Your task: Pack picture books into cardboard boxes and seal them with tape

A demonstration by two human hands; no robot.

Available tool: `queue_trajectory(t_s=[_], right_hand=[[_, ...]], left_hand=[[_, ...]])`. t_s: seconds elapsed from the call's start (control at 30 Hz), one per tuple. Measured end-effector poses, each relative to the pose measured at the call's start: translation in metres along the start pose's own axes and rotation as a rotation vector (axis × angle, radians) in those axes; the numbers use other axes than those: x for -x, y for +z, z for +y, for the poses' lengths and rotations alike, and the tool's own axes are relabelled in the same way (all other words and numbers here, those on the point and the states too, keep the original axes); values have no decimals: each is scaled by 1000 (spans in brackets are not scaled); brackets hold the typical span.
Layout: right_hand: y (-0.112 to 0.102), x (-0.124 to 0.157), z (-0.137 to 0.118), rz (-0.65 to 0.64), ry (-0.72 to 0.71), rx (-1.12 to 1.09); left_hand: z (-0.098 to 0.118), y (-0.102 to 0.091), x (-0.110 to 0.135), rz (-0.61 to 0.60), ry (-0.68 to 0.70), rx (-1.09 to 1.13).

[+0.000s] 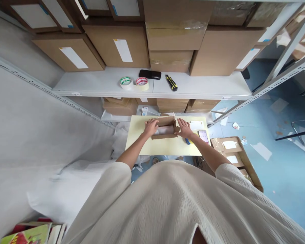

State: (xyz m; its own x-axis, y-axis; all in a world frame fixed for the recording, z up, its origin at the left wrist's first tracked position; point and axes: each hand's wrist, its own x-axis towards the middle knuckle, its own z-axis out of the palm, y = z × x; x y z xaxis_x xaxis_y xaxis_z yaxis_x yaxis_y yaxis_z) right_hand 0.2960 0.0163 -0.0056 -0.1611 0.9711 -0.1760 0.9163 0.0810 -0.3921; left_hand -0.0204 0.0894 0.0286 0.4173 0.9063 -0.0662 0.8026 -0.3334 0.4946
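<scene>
An open cardboard box (164,136) sits on the pale yellow table, with something whitish, perhaps wrapping, lying inside it. My left hand (151,127) is at the box's left end, its fingers curled over the wall. At the opposite end, my right hand (184,128) holds the right side, thumb low and fingers higher up against a flap. Close to my right wrist are a blue and yellow roll of tape (187,141) and a phone (203,136) with a lit screen. White paper (196,125) lies behind them.
A metal shelf (193,84) stands behind the table (137,142), stacked with cardboard boxes (127,47). On it are two tape rolls (142,83), a dark phone (149,74) and a utility knife (171,83). A larger carton (255,176) holding smaller boxes sits right; paper scraps (261,150) litter the floor.
</scene>
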Motion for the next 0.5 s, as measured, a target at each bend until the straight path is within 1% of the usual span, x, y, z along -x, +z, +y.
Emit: queue_trajectory(t_s=[0.1, 0.17, 0.23, 0.27, 0.33, 0.4, 0.5], right_hand=[[2, 2, -3, 62, 33, -158], [5, 2, -4, 104, 83, -298], [7, 0, -6, 143, 142, -423], [8, -1, -8, 156, 168, -474], [9, -4, -11, 154, 199, -553], [9, -8, -16, 120, 206, -602], [9, -14, -22, 71, 200, -592]], left_hand=[[-15, 5, 15, 142, -63, 94], [-28, 11, 28, 208, -167, 210], [-40, 19, 44, 223, -289, 357], [-45, 23, 52, 196, -329, 418], [-51, 29, 65, 82, -330, 474], [-52, 32, 73, -47, -256, 447], [-47, 31, 72, -195, -131, 325]])
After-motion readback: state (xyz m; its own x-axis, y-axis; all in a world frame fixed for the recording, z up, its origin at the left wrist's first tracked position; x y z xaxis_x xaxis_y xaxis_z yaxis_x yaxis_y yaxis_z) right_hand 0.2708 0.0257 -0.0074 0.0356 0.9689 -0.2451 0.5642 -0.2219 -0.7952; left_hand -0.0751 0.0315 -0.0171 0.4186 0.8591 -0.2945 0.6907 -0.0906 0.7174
